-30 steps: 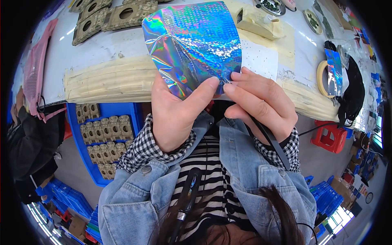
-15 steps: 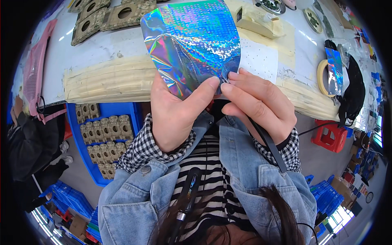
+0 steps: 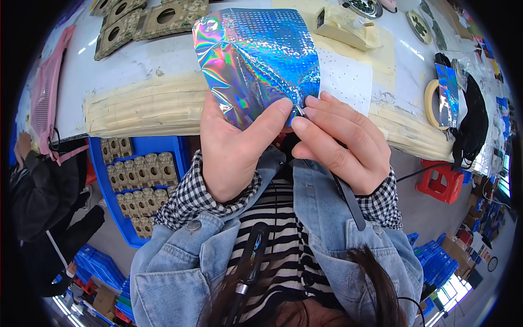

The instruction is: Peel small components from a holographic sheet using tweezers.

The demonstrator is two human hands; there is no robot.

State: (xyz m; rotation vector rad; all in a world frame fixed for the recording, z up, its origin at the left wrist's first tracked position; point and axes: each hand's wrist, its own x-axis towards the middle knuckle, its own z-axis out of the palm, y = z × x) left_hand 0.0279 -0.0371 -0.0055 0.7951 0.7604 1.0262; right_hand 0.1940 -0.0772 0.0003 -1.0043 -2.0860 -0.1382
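Observation:
A shiny holographic blue sheet (image 3: 261,60), covered with rows of small marks, is held up over the table's near edge. My left hand (image 3: 231,150) is closed on its lower part, thumb on top and the other fingers hidden behind. Black tweezers (image 3: 353,210) with a metal tip are pinched in my right hand (image 3: 348,141). Their tip meets the sheet's lower right corner, close to my left thumb. Whether anything tiny sits between the tips is too small to tell.
Camouflage-patterned pieces with round holes (image 3: 166,19) lie at the table's back left. Below, a blue tray (image 3: 131,234) holds rows of similar pieces. A cream block (image 3: 346,32), tape roll (image 3: 433,103), black bag (image 3: 473,117) and red stool (image 3: 440,182) are rightward. Another person (image 3: 43,191) sits left.
The sheet has tipped slightly and its top edge sits lower. My right hand and the tweezers have shifted a little left, with the handle steeper. At left, the other person's leg moved.

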